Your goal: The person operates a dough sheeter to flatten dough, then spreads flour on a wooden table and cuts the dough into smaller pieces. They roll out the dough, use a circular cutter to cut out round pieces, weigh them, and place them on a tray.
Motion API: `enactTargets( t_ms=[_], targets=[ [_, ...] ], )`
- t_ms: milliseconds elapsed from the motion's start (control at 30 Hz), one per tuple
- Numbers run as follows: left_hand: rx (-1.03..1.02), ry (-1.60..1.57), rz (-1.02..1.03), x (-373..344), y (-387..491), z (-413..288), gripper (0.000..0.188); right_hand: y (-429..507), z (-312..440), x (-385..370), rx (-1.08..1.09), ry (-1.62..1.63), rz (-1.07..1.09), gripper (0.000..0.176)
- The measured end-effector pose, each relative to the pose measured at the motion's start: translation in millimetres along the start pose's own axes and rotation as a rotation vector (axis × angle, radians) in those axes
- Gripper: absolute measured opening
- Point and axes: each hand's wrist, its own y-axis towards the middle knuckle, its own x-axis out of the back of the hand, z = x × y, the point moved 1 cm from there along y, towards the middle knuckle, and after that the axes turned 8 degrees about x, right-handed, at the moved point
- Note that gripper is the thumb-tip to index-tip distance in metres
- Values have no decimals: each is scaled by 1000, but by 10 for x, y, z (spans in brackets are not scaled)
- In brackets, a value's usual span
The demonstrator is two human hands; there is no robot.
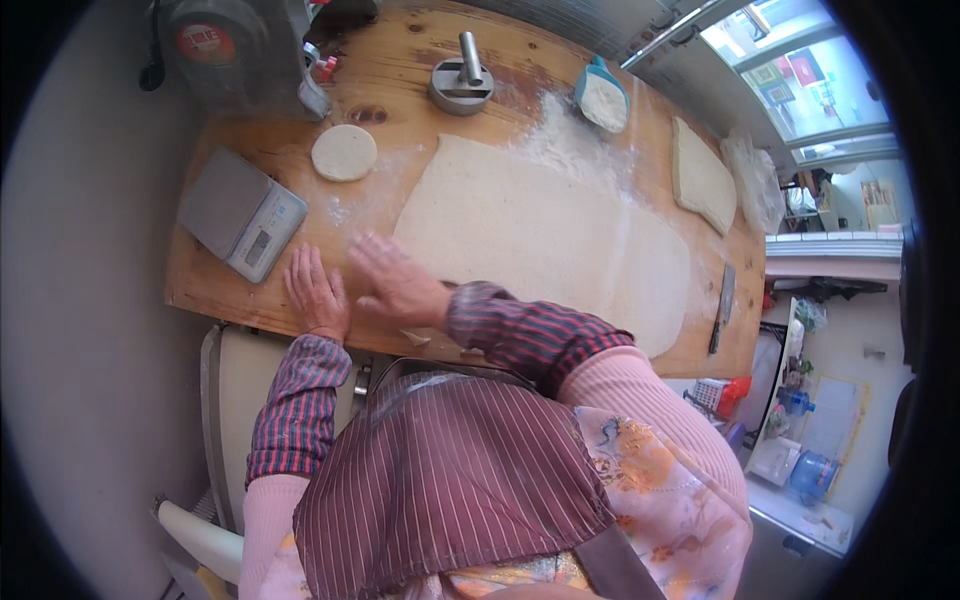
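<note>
My left hand (318,297) lies on the wooden worktable (409,45) near its front edge, palm down with fingers apart and nothing held. Beside it my right hand (403,283), blurred, is spread over the wood just left of a large rolled-out dough sheet (540,232). I cannot tell whether the right palm touches the table. A round dough disc (344,153) lies beyond both hands. At the back stands a round metal cutter (461,86) with an upright handle. Small dough scraps (417,339) sit at the front edge.
A digital scale (244,214) sits left of my hands, below a grey machine (225,60). Loose flour (566,146) and a blue scoop of flour (602,99) lie behind the sheet. Rightward are a thick dough slab (701,176), a plastic bag (754,180) and a knife (722,307).
</note>
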Motion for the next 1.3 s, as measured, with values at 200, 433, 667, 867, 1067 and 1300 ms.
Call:
enactTargets(
  t_ms=[200, 433, 667, 867, 1067, 1300],
  targets=[
    [45, 30, 24, 35, -37, 34, 57, 871, -1518, 1488, -316, -515, -454, 81],
    [50, 5, 1, 88, -10, 1, 58, 1448, -2806, 1701, -1000, 193, -55, 42],
    [78, -33, -31, 19, -71, 18, 58, 1021, -1764, 1747, -531, 206, 95, 27],
    [95, -46, -40, -61, -82, 57, 53, 294, -392, 1523, -295, 65, 536, 31],
    [92, -67, -68, -115, -80, 96, 49, 138, -194, 1273, -189, -161, 676, 17],
    [90, -78, -83, -163, -74, 73, 49, 164, -244, 1215, -121, -149, 694, 23]
  ],
)
